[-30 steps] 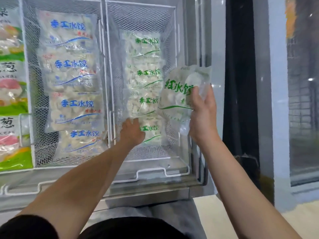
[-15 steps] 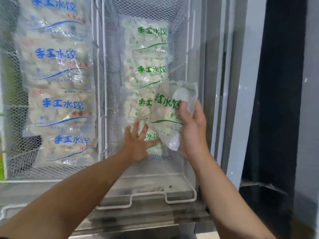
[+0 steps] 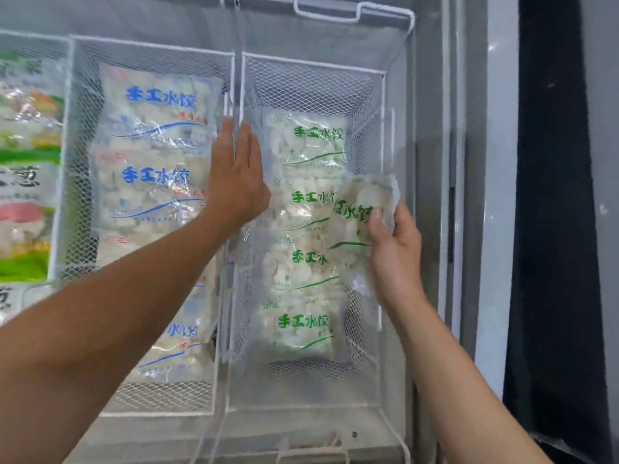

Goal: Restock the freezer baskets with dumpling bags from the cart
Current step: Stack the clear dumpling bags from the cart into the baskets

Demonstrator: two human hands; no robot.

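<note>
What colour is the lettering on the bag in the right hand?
Green lettering on a clear bag, held by the right hand; the head view shows it.

Five green-print dumpling bags (image 3: 306, 209), four blue-print bags (image 3: 157, 135), two mesh baskets (image 3: 366, 105), two hands (image 3: 236, 182)

white mesh basket (image 3: 366, 95); green-lettered bag (image 3: 363, 209), blue-lettered bags (image 3: 157, 108)
</note>
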